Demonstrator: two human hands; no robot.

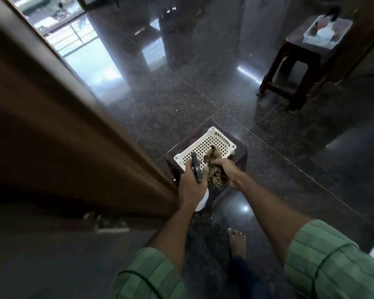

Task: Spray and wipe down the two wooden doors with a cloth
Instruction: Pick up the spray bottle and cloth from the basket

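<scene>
Spray bottle (198,180) upright (nozzle forward), left hand (189,182)

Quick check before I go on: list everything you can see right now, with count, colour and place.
wooden door: one, brown, along the left side
spray bottle: one, white with dark trigger head, held over the near stool
cloth: one, brown patterned, partly in the basket
basket: one, white perforated plastic, on the near stool
near stool: one, dark brown, centre floor
far stool: one, dark brown, upper right
container: one, pale, on the far stool; contents unclear
floor: dark speckled, glossy
left hand: grips the spray bottle
right hand: grips the cloth
sleeves: two, green striped
bare foot: one, bottom centre
</scene>
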